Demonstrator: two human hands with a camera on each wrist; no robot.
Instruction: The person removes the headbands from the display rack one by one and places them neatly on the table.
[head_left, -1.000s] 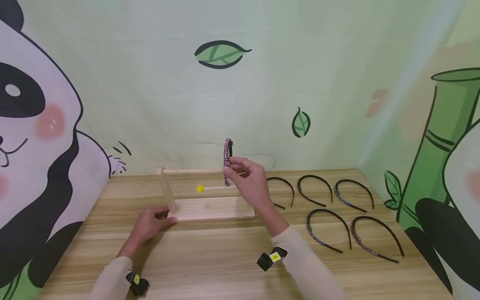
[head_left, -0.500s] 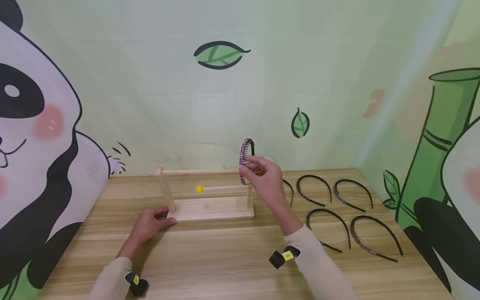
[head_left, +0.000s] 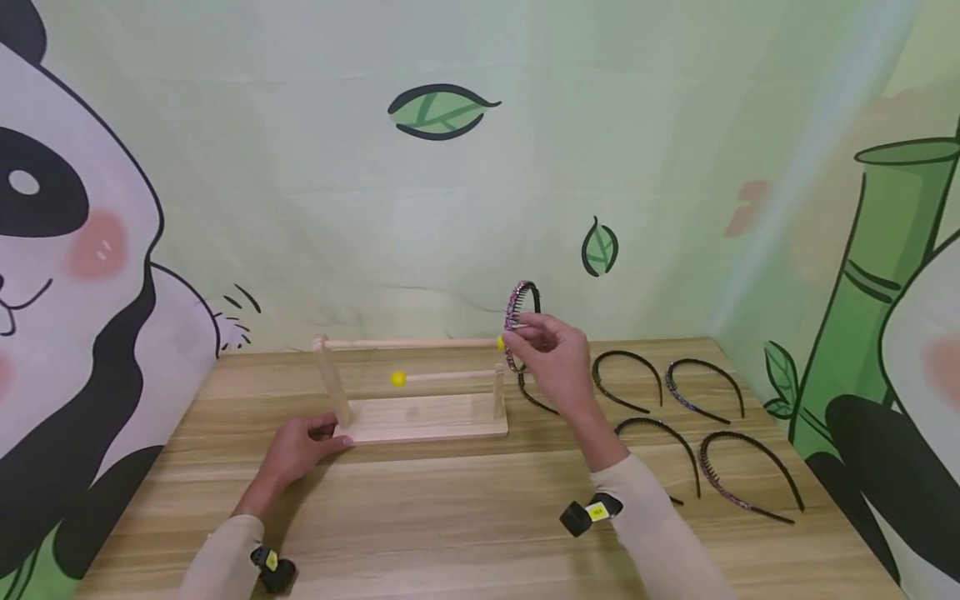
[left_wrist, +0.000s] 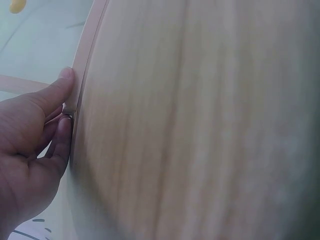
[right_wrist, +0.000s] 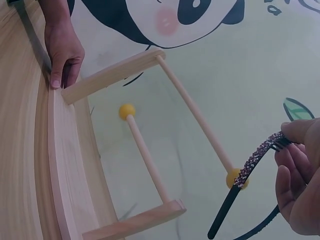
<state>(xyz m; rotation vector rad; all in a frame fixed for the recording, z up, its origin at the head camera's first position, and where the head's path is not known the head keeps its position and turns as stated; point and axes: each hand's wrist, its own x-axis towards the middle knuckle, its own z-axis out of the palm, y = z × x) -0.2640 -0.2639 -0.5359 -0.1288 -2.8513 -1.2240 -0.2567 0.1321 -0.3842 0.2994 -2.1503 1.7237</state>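
Observation:
In the head view my right hand [head_left: 551,358] pinches a headband [head_left: 513,312] with pink sparkly stones and black comb teeth, held upright. The headband is at the right end of the wooden stand's upper rod [head_left: 412,343], by its yellow ball [head_left: 501,342]. In the right wrist view the sparkly band [right_wrist: 260,155] crosses in front of that ball; whether the ball is inside the loop I cannot tell. My left hand [head_left: 296,450] grips the left end of the stand's base [head_left: 420,421], thumb in front. The lower rod [right_wrist: 147,157] ends in another yellow ball [right_wrist: 127,111].
Several more headbands lie on the wooden table to the right, among them a pink one [head_left: 723,479] and a blue one [head_left: 678,392]. One headband [head_left: 536,400] is partly hidden behind my right hand. A printed cloth backdrop [head_left: 487,208] rises behind the table.
My right hand has moved right with the headband, from midway along the upper rod to its ball end, and the headband's loop has turned slightly. The left hand and stand stayed put.

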